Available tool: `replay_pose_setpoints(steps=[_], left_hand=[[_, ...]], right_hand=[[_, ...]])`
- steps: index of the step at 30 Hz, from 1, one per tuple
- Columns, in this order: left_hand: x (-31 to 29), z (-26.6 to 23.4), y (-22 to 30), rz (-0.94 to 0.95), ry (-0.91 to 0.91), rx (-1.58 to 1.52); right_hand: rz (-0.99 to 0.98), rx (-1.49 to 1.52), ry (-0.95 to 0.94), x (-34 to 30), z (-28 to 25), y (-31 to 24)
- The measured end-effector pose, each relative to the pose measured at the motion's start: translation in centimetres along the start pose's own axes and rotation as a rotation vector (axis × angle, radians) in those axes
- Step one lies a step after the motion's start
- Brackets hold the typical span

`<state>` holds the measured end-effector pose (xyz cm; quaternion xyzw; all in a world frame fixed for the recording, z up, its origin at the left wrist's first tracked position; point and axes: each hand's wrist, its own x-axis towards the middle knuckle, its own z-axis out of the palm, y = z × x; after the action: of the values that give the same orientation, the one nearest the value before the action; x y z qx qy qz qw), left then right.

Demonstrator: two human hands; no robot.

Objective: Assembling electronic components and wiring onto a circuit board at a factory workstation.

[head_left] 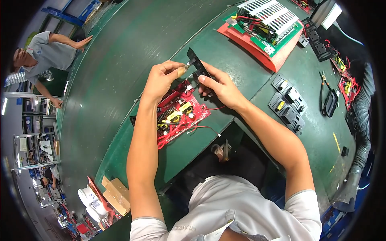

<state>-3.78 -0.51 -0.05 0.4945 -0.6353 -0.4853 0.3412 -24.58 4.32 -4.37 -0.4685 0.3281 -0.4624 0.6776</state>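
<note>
My right hand point(219, 85) grips a narrow black panel point(195, 61) with small parts on its face and holds it tilted above the bench. Thumb and fingers of my left hand point(161, 80) are pinched together close to the panel's left side. A tiny pale piece shows at those fingertips, too small to name. Beneath both hands lies a red circuit board point(193, 114) with yellow-wrapped coils, capacitors and red wires; my left forearm hides part of its left side.
A white vented unit on a green board point(268, 18) rests on red-orange foam point(249, 46) at the far right. Nearer are grey panels point(286, 105), cutters point(323, 90) and a flexible grey duct point(364, 108). A cardboard box point(116, 195) stands lower left. Another person point(52, 52) works across the bench.
</note>
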Motion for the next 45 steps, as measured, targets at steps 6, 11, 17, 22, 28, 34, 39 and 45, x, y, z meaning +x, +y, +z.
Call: replay_pose_setpoints(steps=[6,11,17,22,28,34,39,45], left_hand=[[0.1,0.4,0.3,0.102,0.090,0.291],[-0.3,-0.2,0.7,0.262,0.124,0.467],[-0.5,-4.8,2.2,0.058,-0.027,0.340],[-4.3,-12.0,1.6,-0.036,-0.127,0.771],[-7.4,-11.6,-2.5,-0.104,0.038,1.140],[-7.0,-9.7,1.9,-0.107,0.327,0.858],[-5.3,-9.7,2.3,-0.291,0.295,0.500],[-4.8,-6.5,1.3,0.005,0.429,0.130]], right_hand=[[-0.001,-0.130,0.034,-0.1,0.2,-0.2],[0.034,-0.128,0.025,-0.2,1.0,-0.7],[0.047,-0.017,0.052,0.4,0.2,0.5],[0.076,0.216,0.101,0.8,-0.7,0.3],[0.113,0.275,0.052,1.1,-0.8,0.2],[0.110,0.285,0.067,0.9,-1.0,0.2],[0.087,0.284,0.039,1.1,-1.1,0.4],[0.099,0.258,0.060,1.3,-1.0,0.6]])
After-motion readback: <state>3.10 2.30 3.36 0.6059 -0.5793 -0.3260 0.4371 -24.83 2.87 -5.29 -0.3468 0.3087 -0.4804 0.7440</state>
